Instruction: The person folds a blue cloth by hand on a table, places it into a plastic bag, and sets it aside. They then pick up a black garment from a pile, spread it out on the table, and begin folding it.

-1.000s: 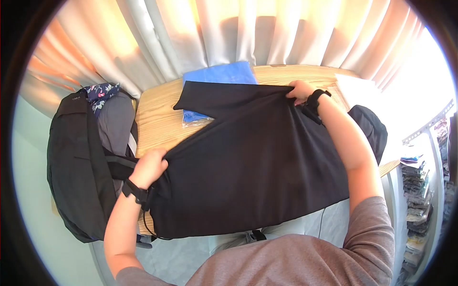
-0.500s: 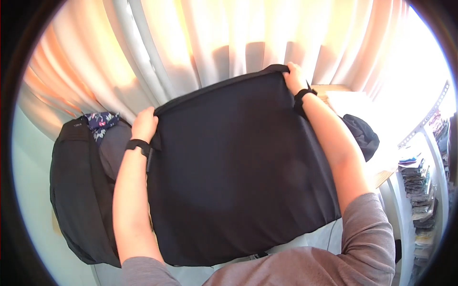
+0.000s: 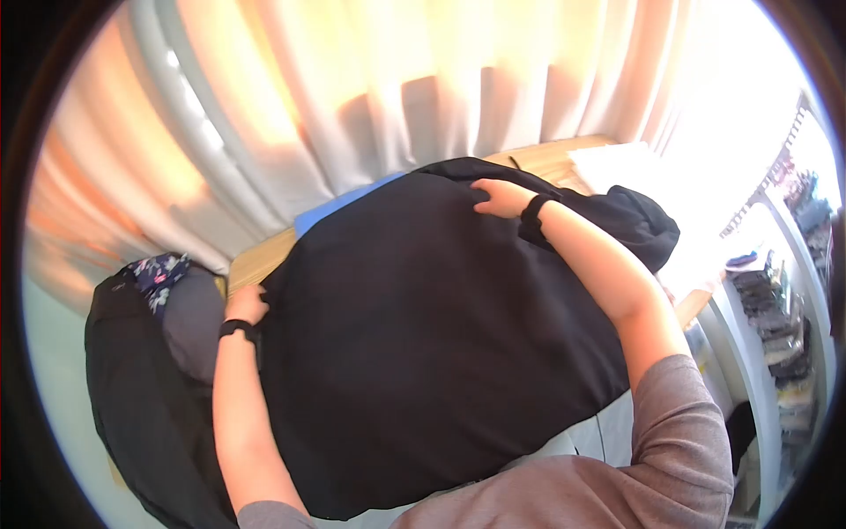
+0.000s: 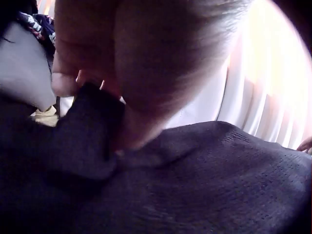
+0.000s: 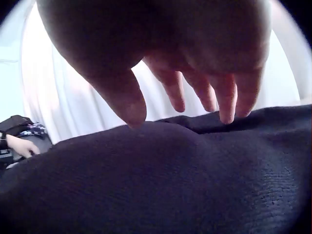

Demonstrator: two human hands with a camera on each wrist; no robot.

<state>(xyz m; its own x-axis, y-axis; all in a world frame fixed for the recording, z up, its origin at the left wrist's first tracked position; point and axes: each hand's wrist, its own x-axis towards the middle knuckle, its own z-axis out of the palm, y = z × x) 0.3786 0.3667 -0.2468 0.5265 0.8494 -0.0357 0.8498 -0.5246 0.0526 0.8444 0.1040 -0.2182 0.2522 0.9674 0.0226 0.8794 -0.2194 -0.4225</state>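
A large black garment (image 3: 423, 344) lies billowed over the wooden table (image 3: 261, 258) and hangs down toward my lap. My left hand (image 3: 247, 304) grips its left edge; in the left wrist view the fingers (image 4: 87, 83) pinch a fold of the black garment (image 4: 204, 180). My right hand (image 3: 496, 196) rests on top of the cloth near its far edge. In the right wrist view that right hand (image 5: 195, 105) is spread, fingertips just touching the black garment (image 5: 161, 180). A blue packet (image 3: 339, 204) peeks out from under the far edge.
An open dark backpack (image 3: 132, 388) with floral cloth (image 3: 157, 271) inside stands at the left of the table. Another black item (image 3: 643, 220) and a white sheet (image 3: 617, 163) lie at the right. Curtains (image 3: 397, 79) hang behind; shelves of goods (image 3: 775, 309) stand far right.
The garment was lifted off the table and held up before the curtain, then came down over it. My right hand has let go of its corner and now lies on top.
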